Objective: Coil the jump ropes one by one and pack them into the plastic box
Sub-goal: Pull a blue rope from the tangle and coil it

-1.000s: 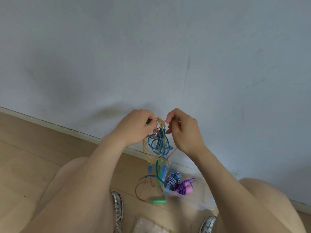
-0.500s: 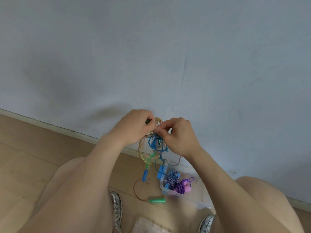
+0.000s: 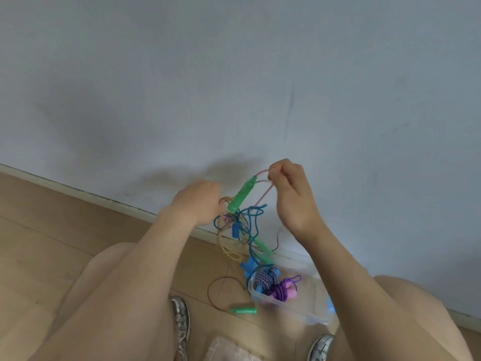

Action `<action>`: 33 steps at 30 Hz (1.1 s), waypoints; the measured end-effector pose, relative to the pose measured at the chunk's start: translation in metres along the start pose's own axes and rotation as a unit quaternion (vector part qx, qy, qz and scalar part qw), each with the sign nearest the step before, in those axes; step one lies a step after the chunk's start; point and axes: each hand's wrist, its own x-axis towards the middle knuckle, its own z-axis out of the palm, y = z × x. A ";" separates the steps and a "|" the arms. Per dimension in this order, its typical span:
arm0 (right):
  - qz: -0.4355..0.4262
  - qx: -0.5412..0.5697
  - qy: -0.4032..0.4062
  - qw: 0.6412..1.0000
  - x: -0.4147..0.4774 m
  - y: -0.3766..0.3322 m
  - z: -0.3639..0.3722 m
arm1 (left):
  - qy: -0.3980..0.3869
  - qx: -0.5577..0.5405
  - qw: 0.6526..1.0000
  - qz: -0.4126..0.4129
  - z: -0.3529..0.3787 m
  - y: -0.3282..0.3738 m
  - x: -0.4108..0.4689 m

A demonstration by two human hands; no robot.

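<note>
1. L hand (image 3: 199, 203): fingers curled tight on rope tangle (image 3: 240, 230), which hangs just below them.
2. R hand (image 3: 294, 201): fingertips pinch pink cord (image 3: 265, 194); green handle (image 3: 240, 195) btwn both hands.
3. Well below fingers, on floor: plastic box (image 3: 309, 315).

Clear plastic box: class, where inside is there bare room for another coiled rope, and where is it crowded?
The clear plastic box looks bare in its right half, between the purple coiled rope and the right wall. Its left end is crowded: the blue-and-white braided rope lies beside the purple one, with tangled ropes dangling over it from the left hand.
</note>
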 end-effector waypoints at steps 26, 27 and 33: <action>0.180 0.096 -0.023 0.979 -0.005 0.005 -0.003 | 0.195 -0.390 0.897 -0.075 -0.018 0.000 0.006; 0.175 0.067 -0.040 0.982 -0.006 0.006 -0.001 | 0.197 -0.397 0.894 -0.065 -0.018 0.001 0.006; 0.138 -0.122 -0.140 0.973 -0.011 0.011 0.004 | 0.181 -0.456 0.871 -0.035 -0.025 0.008 -0.001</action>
